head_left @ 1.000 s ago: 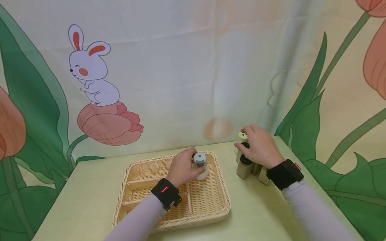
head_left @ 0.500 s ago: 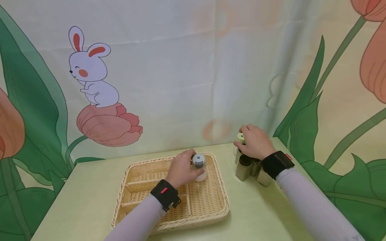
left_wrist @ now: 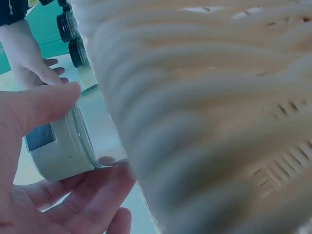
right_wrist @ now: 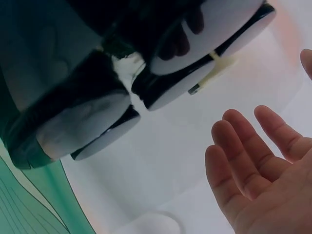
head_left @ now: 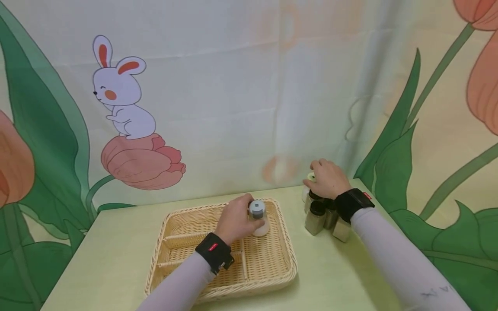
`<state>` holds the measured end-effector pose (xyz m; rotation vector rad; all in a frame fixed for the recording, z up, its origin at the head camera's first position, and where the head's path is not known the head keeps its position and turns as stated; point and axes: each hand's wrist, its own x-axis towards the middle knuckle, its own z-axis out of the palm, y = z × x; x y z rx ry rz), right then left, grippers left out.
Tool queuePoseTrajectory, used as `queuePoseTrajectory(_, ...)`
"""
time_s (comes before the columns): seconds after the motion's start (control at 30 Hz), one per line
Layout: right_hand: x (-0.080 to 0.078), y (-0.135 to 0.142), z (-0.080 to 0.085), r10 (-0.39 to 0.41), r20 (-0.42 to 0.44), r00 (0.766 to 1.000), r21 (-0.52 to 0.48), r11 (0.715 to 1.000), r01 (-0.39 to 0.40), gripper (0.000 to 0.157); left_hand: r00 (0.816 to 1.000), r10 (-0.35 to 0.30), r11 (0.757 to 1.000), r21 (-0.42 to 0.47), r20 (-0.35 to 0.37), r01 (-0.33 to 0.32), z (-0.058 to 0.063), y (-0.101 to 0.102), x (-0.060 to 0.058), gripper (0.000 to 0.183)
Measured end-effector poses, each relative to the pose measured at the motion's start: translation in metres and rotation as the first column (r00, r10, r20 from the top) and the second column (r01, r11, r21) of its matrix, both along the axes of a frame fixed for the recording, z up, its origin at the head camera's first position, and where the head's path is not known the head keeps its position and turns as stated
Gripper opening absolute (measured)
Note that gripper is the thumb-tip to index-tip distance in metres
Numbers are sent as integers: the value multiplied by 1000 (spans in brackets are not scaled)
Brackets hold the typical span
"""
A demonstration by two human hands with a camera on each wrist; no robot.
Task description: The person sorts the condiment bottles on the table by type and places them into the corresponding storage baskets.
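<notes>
My left hand (head_left: 235,218) grips a small clear jar with a grey lid (head_left: 256,208) in the basket's wide right compartment. In the left wrist view, thumb and fingers close around this jar (left_wrist: 61,151), beside the blurred basket weave. Over a group of jars on the right, my right hand (head_left: 330,180) hovers with its fingers loosely bent and holding nothing. Nearest its fingertips is a jar with a pale yellow lid (head_left: 311,176), partly hidden by the hand. Several black-lidded jars (head_left: 315,219) stand below. The right wrist view shows the fingers (right_wrist: 234,153) apart from the black lids (right_wrist: 187,80).
The wicker basket (head_left: 288,244) has several compartments split by woven dividers (head_left: 244,264). It sits on a pale green table (head_left: 109,250). A printed curtain (head_left: 218,108) rises directly behind the table, and leaf-patterned cloth borders the right side.
My right wrist has shifted slightly left, uncovering more of the black-lidded jars, while its hand stays near the yellow-lidded jar. The left hand keeps holding its jar in the same compartment.
</notes>
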<state>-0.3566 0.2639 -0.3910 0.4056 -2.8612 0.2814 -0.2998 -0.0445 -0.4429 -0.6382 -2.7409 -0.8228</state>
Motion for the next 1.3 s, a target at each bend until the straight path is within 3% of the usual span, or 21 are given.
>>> queuePoseTrajectory(0.4,-12,1,1,-14,48,999,20,1000,13,55,1000,-5,1000,-28,15,5,7,-4,6,46)
queuePoseTrajectory(0.93,-29,4,-1,-23,118,993,58,998,16,57,993,41,994,-96,-109,-51,19,-11,19,45)
queuePoseTrajectory(1.3,-38,2,0,-17,236,972,82,997,-2,54,990,34,985,-162,-135,-55,25,-17,36,48)
